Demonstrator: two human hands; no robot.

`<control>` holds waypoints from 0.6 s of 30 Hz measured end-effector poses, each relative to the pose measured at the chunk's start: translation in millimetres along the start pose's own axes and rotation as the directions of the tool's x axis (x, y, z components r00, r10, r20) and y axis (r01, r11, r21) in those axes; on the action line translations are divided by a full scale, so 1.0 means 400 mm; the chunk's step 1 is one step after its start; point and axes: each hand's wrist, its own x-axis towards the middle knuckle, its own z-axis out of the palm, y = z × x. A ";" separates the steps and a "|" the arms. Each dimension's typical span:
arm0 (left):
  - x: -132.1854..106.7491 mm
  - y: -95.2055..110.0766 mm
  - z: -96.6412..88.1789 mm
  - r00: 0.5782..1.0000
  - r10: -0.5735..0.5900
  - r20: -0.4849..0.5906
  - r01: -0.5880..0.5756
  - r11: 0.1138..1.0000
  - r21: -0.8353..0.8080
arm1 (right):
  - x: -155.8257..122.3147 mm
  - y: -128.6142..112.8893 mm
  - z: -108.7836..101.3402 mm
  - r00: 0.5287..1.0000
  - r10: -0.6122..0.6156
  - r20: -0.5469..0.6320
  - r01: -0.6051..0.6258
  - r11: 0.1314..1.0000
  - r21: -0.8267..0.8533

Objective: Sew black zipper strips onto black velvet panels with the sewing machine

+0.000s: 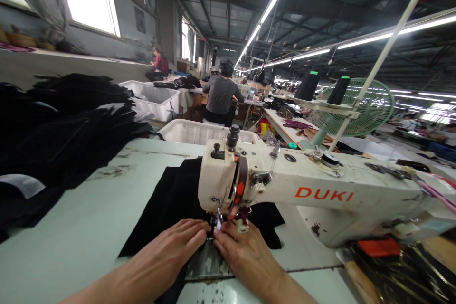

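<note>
A white DUKI sewing machine (pixel 320 190) stands on a pale table (pixel 81 218). A piece of black fabric (pixel 171 199) lies flat under its head and needle. My left hand (pixel 171 247) rests flat on the fabric just left of the needle, fingers stretched out together. My right hand (pixel 242 251) lies flat on the fabric just right of the needle, fingertips under the machine head. Both hands press the cloth and hold nothing.
A tall pile of black fabric pieces (pixel 60 128) fills the table's left side. White bins (pixel 199 130) stand behind the table. Two black thread cones (pixel 308 86) and a green fan (pixel 359 107) are at the right. Other workers (pixel 221 97) sit farther back.
</note>
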 end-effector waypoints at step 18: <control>-0.015 -0.021 0.035 0.990 0.141 0.022 -0.142 0.983 0.117 | -0.001 0.012 -0.016 1.000 0.026 0.016 -0.027 0.998 0.055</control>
